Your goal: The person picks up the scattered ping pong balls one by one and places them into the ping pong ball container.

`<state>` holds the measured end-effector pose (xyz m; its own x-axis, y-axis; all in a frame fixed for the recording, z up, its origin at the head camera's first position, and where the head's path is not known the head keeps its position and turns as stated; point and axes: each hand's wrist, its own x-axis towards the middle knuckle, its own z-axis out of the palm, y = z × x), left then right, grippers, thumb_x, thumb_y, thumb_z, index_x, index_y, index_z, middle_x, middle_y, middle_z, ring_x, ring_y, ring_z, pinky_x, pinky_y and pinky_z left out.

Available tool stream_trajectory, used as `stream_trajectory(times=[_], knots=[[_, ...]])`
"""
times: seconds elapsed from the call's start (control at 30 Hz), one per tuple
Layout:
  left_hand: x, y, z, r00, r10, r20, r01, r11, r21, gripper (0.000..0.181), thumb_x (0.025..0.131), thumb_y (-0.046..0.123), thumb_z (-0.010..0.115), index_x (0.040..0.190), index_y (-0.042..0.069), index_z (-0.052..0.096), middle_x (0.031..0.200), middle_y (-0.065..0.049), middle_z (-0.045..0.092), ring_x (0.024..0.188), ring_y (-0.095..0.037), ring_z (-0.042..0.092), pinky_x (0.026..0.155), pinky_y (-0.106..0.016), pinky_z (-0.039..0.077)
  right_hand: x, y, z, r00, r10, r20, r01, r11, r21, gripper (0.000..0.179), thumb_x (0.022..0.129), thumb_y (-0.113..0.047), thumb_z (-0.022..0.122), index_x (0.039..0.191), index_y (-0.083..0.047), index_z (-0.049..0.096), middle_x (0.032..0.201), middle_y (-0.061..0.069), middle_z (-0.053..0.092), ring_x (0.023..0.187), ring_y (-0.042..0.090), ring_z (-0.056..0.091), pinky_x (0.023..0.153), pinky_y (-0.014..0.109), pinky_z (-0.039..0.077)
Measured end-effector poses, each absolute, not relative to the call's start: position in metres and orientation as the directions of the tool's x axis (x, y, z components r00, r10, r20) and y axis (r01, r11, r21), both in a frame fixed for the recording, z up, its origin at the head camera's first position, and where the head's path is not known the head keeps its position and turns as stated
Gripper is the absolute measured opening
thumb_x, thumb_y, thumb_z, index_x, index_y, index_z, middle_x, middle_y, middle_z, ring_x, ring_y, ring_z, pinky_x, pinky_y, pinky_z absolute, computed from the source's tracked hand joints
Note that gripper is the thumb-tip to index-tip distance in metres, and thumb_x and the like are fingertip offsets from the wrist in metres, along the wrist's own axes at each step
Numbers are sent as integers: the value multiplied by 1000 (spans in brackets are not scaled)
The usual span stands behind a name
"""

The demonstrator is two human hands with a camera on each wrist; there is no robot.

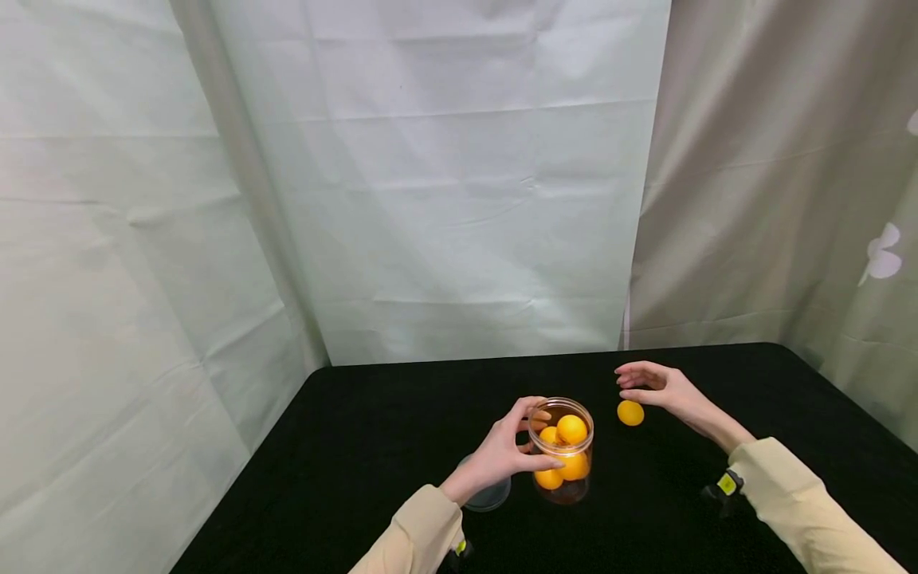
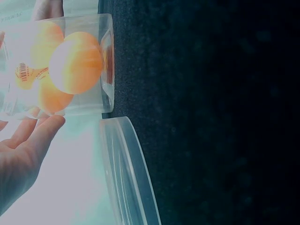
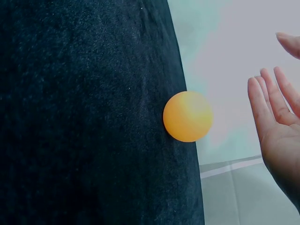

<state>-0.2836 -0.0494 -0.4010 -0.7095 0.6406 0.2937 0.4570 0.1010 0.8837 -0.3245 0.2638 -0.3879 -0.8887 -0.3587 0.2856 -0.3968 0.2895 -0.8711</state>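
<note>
A clear plastic jar (image 1: 590, 470) stands upright and lidless on the black table, with several orange ping-pong balls (image 2: 76, 63) inside. My left hand (image 1: 498, 453) grips the jar near its top, thumb across the front and fingers round the far side. Over to the right, one loose ping-pong ball (image 1: 630, 413) lies on the cloth. Just above that ball is my right hand (image 1: 667, 392), thumb and fingers spread apart with nothing between them. The right wrist view shows a gap between the ball (image 3: 187, 116) and the fingers (image 3: 260, 96).
A round clear lid (image 1: 491, 497) lies on the table left of the jar, partly hidden under my left wrist in the head view. Black cloth covers the table (image 1: 402, 414). Pale curtains (image 1: 459, 199) hang behind and at both sides.
</note>
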Motion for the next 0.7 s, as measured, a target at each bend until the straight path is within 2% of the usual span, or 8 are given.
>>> stream_trajectory(times=[0.27,0.7], knots=[[-288,-51,-406,-725,627,284,449,118,886,64,80,26,69,132,26,32,126,-4,40,108,-21,46,81,-31,45,-327,266,-393,-897,-345,277,-386,304,-871,40,87,-13,60,122,2,47,113,20,52,100,29,51,83,45,41],[-288,-50,-407,-722,631,284,453,121,883,63,80,23,69,132,24,32,125,-6,41,107,-20,46,81,-31,45,-330,274,-405,-919,-323,227,-336,336,-880,41,88,-12,59,124,3,46,116,20,51,103,32,48,84,48,41]])
